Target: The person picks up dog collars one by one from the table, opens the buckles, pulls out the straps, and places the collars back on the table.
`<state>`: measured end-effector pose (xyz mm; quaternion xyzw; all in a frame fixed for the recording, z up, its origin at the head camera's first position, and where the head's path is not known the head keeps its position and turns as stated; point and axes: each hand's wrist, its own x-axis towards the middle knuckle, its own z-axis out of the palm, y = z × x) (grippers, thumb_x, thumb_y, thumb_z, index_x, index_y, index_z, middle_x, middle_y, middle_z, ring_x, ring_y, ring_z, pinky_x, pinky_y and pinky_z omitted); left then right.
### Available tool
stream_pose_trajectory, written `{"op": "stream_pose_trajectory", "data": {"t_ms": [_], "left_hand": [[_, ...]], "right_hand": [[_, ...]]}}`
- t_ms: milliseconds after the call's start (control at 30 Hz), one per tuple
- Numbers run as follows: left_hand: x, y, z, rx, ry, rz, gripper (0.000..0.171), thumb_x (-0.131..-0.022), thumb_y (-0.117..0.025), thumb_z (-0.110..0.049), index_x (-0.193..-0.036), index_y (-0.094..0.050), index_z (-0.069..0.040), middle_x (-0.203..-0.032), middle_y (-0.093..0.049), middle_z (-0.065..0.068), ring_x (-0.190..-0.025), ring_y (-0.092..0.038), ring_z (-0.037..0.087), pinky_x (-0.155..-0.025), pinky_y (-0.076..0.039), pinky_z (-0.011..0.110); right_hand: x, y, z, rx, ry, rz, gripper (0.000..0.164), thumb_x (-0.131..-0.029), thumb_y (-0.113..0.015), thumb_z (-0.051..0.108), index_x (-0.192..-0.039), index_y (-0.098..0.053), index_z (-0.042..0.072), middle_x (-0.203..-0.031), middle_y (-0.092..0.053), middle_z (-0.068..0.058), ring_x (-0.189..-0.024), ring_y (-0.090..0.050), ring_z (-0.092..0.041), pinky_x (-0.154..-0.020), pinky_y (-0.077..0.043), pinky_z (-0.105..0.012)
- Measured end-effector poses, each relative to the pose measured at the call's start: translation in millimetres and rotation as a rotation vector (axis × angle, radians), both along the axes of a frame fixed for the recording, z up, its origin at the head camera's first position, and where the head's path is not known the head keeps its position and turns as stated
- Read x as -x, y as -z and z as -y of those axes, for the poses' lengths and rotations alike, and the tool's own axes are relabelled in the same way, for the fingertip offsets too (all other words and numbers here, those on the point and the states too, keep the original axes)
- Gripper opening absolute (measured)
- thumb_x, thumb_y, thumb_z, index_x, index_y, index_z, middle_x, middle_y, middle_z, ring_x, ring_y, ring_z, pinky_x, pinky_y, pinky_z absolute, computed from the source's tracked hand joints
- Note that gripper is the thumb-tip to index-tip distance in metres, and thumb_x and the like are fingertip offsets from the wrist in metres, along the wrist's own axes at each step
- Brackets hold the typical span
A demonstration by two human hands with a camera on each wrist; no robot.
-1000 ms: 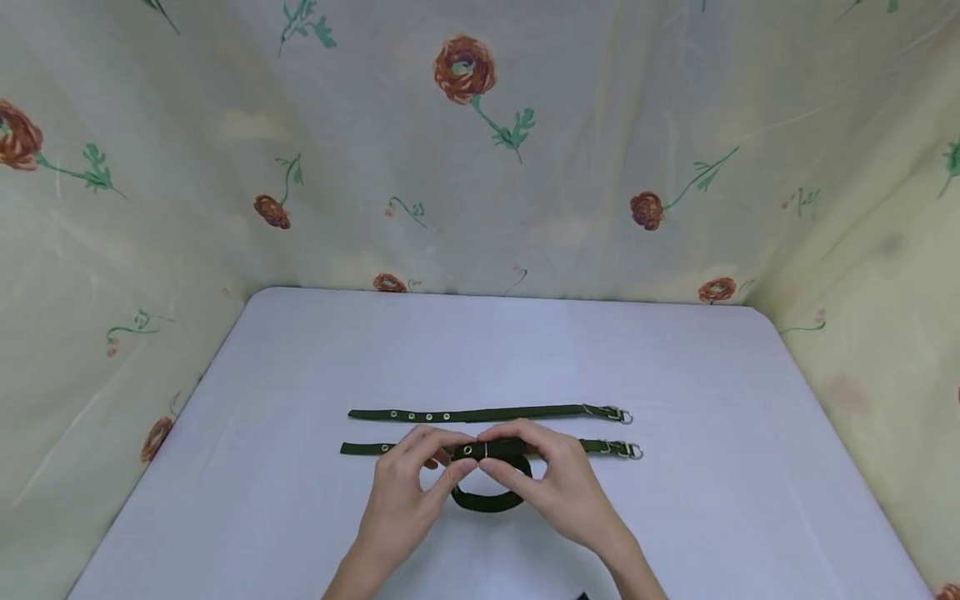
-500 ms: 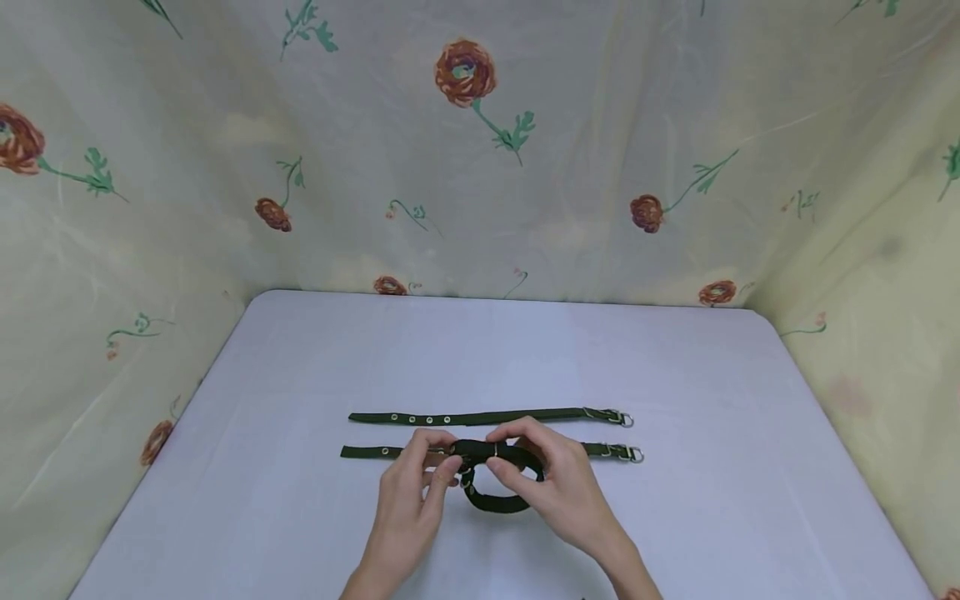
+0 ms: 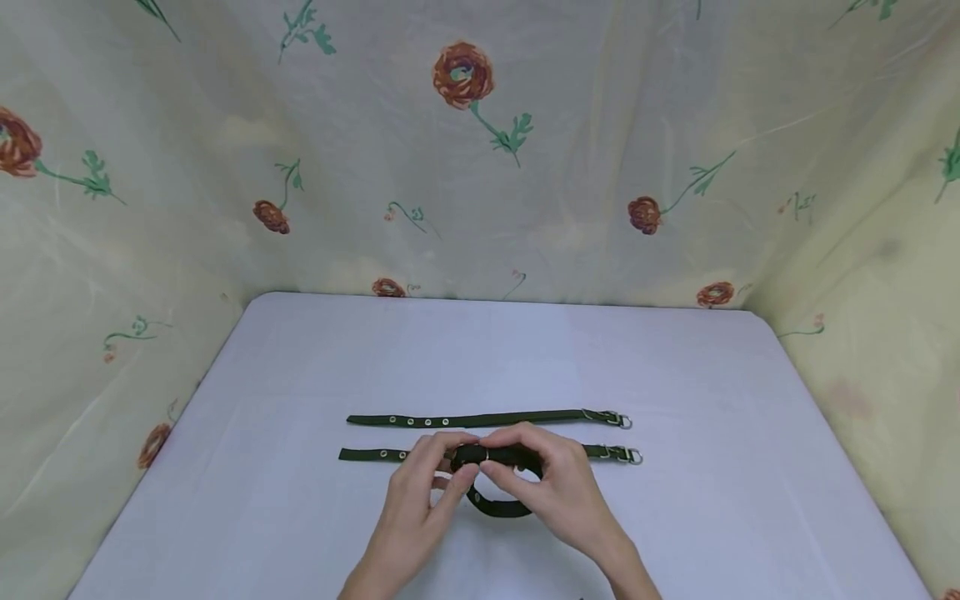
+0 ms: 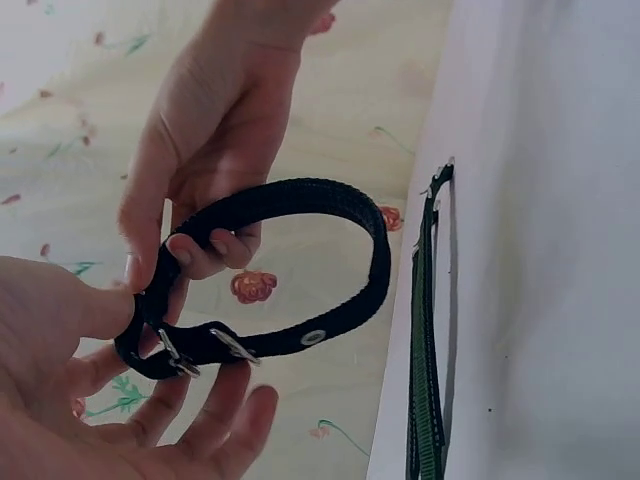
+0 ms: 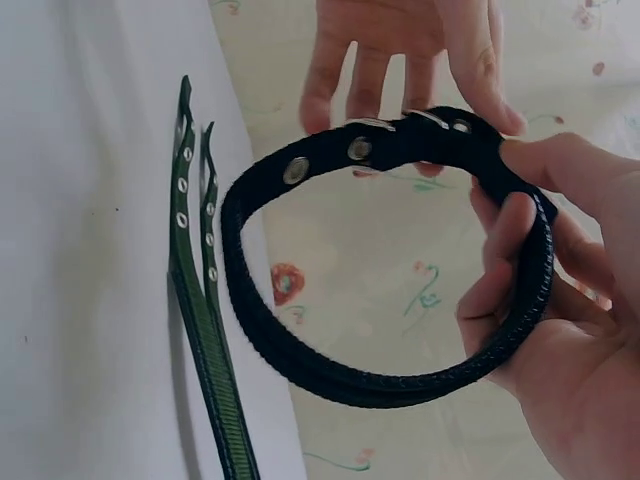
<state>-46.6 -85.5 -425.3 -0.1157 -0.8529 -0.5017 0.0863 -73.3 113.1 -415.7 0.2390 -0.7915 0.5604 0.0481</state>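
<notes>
A dark collar [image 3: 501, 507] with metal eyelets is bent into a loop and held up between both hands. My left hand [image 3: 411, 510] pinches its buckle end, thumb on the near side. My right hand [image 3: 564, 490] grips the band close beside it, so the fingertips of both hands nearly meet. In the left wrist view, the metal buckle [image 4: 175, 352] and a wire loop [image 4: 235, 346] sit by the left fingers, with an eyelet [image 4: 314, 338] farther along. The strap is threaded through the hardware. From the right wrist, the collar's loop [image 5: 300, 360] hangs wide, curled right fingers [image 5: 490, 290] inside it.
Two more green collars lie straight across the white table [image 3: 480, 358]: the far collar [image 3: 517, 416] whole in view, the nearer collar [image 3: 371, 455] partly behind the hands. Their buckles and rings point right. A flower-patterned curtain [image 3: 555, 208] surrounds the table's back and sides.
My left hand drew slightly away leftward, then came back against the right fingertips. The collar turned a little, and the eyelet seen on its top section earlier no longer shows there.
</notes>
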Motion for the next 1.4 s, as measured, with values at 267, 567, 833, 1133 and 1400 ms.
{"op": "stream_pose_trajectory", "data": {"t_ms": [267, 567, 833, 1133, 1400], "left_hand": [[4.2, -6.6, 1.1, -0.022, -0.06, -0.063, 0.019, -0.094, -0.082, -0.025, -0.112, -0.075, -0.026, -0.107, -0.079, -0.011, -0.093, -0.075, 0.005, -0.081, -0.063, 0.025], [2.1, -4.7, 1.4, -0.113, -0.119, 0.037, 0.015, -0.096, -0.08, -0.024, -0.11, -0.074, -0.024, -0.098, -0.082, -0.008, -0.09, -0.076, 0.004, -0.082, -0.063, 0.028], [2.0, -2.3, 3.3, -0.309, -0.102, 0.124, 0.018, -0.103, -0.072, -0.019, -0.119, -0.066, -0.013, -0.11, -0.083, 0.005, -0.095, -0.077, 0.006, -0.082, -0.064, 0.028], [3.5, -3.5, 6.2, -0.421, -0.066, 0.19, 0.016, -0.107, -0.067, -0.018, -0.12, -0.06, -0.011, -0.117, -0.082, 0.011, -0.099, -0.077, 0.01, -0.083, -0.064, 0.028], [3.8, -5.1, 7.5, -0.47, -0.094, 0.153, 0.016, -0.107, -0.066, -0.013, -0.121, -0.061, -0.007, -0.114, -0.083, 0.011, -0.095, -0.077, 0.009, -0.081, -0.064, 0.029]], "right_hand": [[-1.0, -2.8, 1.6, -0.031, -0.026, -0.005, 0.02, -0.098, -0.081, 0.018, -0.116, -0.076, 0.024, -0.113, -0.08, 0.006, -0.102, -0.077, -0.007, -0.087, -0.065, -0.028], [-1.7, -2.0, 2.3, -0.016, 0.026, 0.04, 0.022, -0.096, -0.083, 0.014, -0.113, -0.074, 0.024, -0.111, -0.079, 0.005, -0.1, -0.078, -0.006, -0.088, -0.065, -0.026], [-0.7, -3.0, -0.3, 0.004, 0.051, 0.027, 0.02, -0.096, -0.082, 0.012, -0.113, -0.076, 0.02, -0.111, -0.08, 0.001, -0.095, -0.076, -0.006, -0.083, -0.064, -0.024], [-0.1, -3.6, -4.8, 0.028, 0.044, 0.049, 0.019, -0.097, -0.082, 0.013, -0.113, -0.076, 0.02, -0.113, -0.08, 0.0, -0.097, -0.076, -0.007, -0.086, -0.064, -0.024], [0.1, -0.6, -5.5, 0.003, 0.049, 0.033, 0.017, -0.097, -0.083, 0.019, -0.112, -0.077, 0.024, -0.11, -0.08, 0.007, -0.1, -0.076, -0.006, -0.091, -0.064, -0.027]]}}
